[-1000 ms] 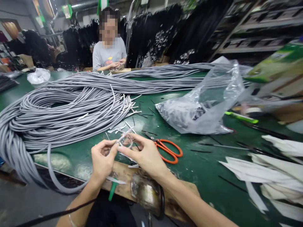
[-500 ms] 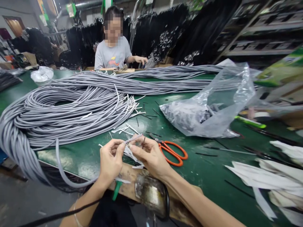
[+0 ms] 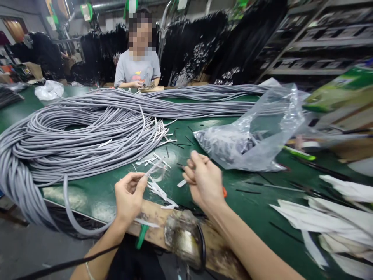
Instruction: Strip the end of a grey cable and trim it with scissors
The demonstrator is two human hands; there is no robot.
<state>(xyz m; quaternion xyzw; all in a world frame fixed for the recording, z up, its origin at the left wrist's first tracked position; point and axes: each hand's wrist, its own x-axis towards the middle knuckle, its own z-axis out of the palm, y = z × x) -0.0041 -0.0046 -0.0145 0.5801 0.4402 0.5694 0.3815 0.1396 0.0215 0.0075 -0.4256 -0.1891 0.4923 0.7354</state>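
Note:
My left hand (image 3: 129,196) is closed in a pinch on a grey cable (image 3: 71,206), whose end points up past the fingertips. The cable loops back under my wrist to the large grey bundle (image 3: 87,151). Near that end, some thin clear or pale strands show, too fine to make out. My right hand (image 3: 205,179) is closed, raised over the table to the right. A short white strip (image 3: 182,182) shows beside its lower fingers; whether they hold it I cannot tell. Scissors (image 3: 224,192) lie behind this hand, with only a bit of orange handle showing.
White scraps (image 3: 159,190) lie between my hands. A dark metal device (image 3: 184,237) sits on a wooden board (image 3: 154,212) at the front edge. To the right are a clear plastic bag (image 3: 233,146) and white paper sheets (image 3: 300,214). A person (image 3: 136,70) sits opposite.
My right hand has moved away from my left, up and to the right, and its fingers have closed. It now covers most of the scissors. My left hand still pinches the cable.

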